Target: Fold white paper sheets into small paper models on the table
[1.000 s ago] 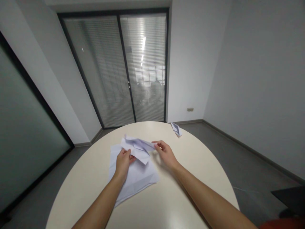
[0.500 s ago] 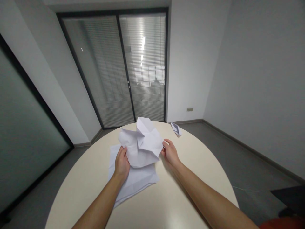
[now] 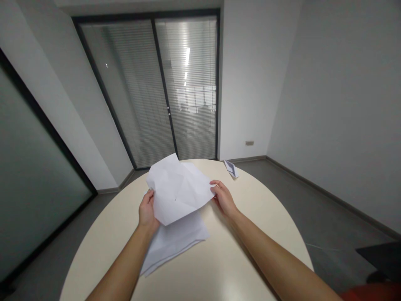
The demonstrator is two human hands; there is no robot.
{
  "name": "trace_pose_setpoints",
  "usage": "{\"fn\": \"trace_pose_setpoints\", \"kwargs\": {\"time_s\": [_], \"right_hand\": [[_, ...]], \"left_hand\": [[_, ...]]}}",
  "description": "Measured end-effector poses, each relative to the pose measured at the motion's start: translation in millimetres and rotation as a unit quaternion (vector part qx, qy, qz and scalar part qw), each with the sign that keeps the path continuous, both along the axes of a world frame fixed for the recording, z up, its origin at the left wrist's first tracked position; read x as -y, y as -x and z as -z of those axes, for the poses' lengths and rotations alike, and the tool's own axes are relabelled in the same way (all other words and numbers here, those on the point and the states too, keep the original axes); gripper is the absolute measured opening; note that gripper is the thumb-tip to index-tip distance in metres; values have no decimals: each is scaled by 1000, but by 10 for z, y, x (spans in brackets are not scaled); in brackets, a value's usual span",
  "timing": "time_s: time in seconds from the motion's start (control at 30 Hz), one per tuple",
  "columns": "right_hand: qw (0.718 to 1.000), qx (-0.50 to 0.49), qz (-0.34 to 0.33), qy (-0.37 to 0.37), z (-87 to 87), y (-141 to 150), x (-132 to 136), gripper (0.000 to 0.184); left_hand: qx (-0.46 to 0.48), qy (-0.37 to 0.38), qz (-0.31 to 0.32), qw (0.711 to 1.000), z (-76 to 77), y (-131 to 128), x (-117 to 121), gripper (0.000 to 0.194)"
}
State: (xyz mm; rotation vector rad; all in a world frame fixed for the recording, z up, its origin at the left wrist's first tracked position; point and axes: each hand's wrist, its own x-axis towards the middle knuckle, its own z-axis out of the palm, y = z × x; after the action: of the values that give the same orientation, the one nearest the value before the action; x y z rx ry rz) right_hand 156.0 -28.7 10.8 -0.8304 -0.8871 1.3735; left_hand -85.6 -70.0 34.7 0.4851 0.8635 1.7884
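A creased white sheet of paper is held up above the round table, spread between my two hands. My left hand pinches its left edge, thumb on the near face. On the other side, my right hand grips the right corner between thumb and fingers. Under the raised sheet lies a stack of white paper, its upper part hidden by the sheet. The fingertips behind the paper are partly out of sight.
A small folded paper piece rests near the far right edge of the round cream table. Beyond the table stand glass doors with blinds. At lower right is a dark object beside something red.
The crumpled sheet has been pulled open and lies flatter between my hands. My left hand has moved left, while my right hand has stayed almost in place.
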Motion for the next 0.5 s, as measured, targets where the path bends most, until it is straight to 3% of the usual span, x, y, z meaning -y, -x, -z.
{"fn": "trace_pose_setpoints", "kwargs": {"time_s": [0.1,0.17,0.2,0.27,0.33,0.43,0.5], "right_hand": [[997,61,16,-54,-26,-76,-3,24],[983,136,-30,-120,-69,-131,29,20],[969,176,-83,-154,-104,-151,64,20],[926,242,-217,-194,-202,-159,173,21],[875,313,-297,-221,-319,-115,331,23],[783,378,-415,-268,-443,27,614,35],[735,380,-491,-274,-429,145,786,47]], "left_hand": [[-85,-16,-67,994,12,198,-71,25],[-202,-3,-111,973,38,374,-115,30],[-272,17,-119,955,57,469,-135,33],[-421,67,-115,897,105,657,-167,37],[-558,80,-85,821,163,820,-192,36],[-616,67,-71,782,244,983,-224,33],[-686,72,-66,721,275,1030,-257,36]]}}
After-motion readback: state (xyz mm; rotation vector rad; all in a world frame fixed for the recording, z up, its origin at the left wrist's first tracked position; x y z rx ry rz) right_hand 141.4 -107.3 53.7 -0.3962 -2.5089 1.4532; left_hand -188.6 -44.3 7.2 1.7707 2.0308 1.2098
